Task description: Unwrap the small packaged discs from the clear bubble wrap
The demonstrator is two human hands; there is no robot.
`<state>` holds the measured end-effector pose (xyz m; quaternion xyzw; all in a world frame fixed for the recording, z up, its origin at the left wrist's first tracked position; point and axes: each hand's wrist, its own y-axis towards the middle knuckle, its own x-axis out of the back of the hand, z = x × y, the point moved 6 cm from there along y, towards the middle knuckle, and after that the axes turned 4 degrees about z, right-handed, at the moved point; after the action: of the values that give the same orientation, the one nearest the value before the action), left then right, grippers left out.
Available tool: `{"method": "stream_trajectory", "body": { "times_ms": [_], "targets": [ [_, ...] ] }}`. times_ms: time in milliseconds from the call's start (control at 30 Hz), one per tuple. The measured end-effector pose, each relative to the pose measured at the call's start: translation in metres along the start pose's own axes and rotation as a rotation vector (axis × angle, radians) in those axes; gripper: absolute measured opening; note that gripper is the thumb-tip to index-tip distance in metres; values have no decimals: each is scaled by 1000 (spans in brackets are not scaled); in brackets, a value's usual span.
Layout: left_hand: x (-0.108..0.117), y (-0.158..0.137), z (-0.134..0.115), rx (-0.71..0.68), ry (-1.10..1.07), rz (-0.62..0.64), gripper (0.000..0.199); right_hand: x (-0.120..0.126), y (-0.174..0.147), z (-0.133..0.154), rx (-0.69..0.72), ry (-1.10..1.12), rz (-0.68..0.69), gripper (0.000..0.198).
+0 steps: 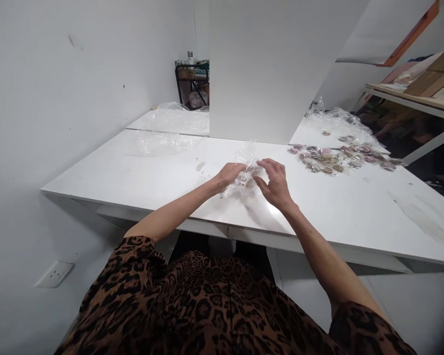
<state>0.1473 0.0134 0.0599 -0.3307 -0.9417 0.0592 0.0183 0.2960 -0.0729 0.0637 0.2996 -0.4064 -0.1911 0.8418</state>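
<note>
On the white table before me, a crumpled sheet of clear plastic wrap [240, 189] surrounds something small with pinkish and brownish patches, too blurred to name. My left hand [230, 174] comes in from the left side, its fingers together and closed on the edge of the wrap. From the right, my right hand [277, 183] curves around the other side. Its thumb and fingers are apart, with the fingertips at the plastic. The wrap's upper part stands up loosely between the hands.
Several small plastic-wrapped round pieces [327, 159] lie at the table's right. Clear film [165, 143] is spread at the left, and more film [336, 120] is heaped at the back right. A tall white panel [266, 69] rises behind the table [107, 172].
</note>
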Motion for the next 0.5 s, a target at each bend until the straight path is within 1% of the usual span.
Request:
{"method": "stream_trajectory", "body": {
  "times_ms": [67,133,200,267,333,367,433,500],
  "targets": [
    [-2,-2,1,37,0,-17,19,-5,4,2,33,-30,34,22],
    [-1,-5,3,96,-27,-18,20,-4,1,-1,-11,20,-16,23],
    [-2,-7,5,137,-75,29,20,-2,-5,-8,-116,138,-84,24],
    [-4,-9,6,142,-114,80,22,-4,-12,-15,-253,313,-129,28],
    [-5,-9,6,116,-98,86,25,-8,-17,-21,-356,498,-161,32],
    [-5,-8,5,89,-79,76,26,-8,-18,-24,-383,572,-186,34],
    [-2,-6,0,15,-41,26,27,-8,-18,-28,-407,681,-230,37],
    [4,-4,-7,-64,-34,-43,28,-7,-18,-35,-454,781,-247,39]
  ]
}}
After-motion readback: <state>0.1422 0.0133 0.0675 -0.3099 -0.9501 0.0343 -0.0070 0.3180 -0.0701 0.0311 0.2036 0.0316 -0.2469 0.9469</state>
